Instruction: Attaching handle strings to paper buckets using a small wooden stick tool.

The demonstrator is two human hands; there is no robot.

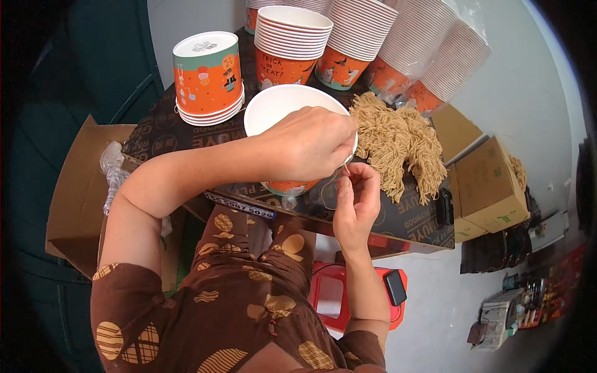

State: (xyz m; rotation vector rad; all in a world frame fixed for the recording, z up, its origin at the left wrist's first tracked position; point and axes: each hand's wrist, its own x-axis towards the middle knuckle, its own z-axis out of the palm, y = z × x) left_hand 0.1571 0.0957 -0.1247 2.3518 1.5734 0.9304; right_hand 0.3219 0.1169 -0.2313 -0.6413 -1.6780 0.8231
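Nearest the lens was the brown patterned sleeve (205, 311), its forearm running up to the left hand (308, 143). That hand was clamped over the near rim of an open paper bucket (280, 109), white inside and orange outside, which stood at the front edge of the dark work table (410, 217). The right hand (356, 196) sat just below it, fingers pinched tight on a thin tan cord (331, 189) that looped down beside the bucket's wall. By the look of it, the cord was being fitted to the rim as a handle; feeding its end through would call for a steady bucket and a fine pinch. Just right lay a heap of tan cords (398, 143). Behind stood an upturned bucket (208, 74) and tall bucket stacks (360, 37). Cardboard boxes (488, 180) sat further right.
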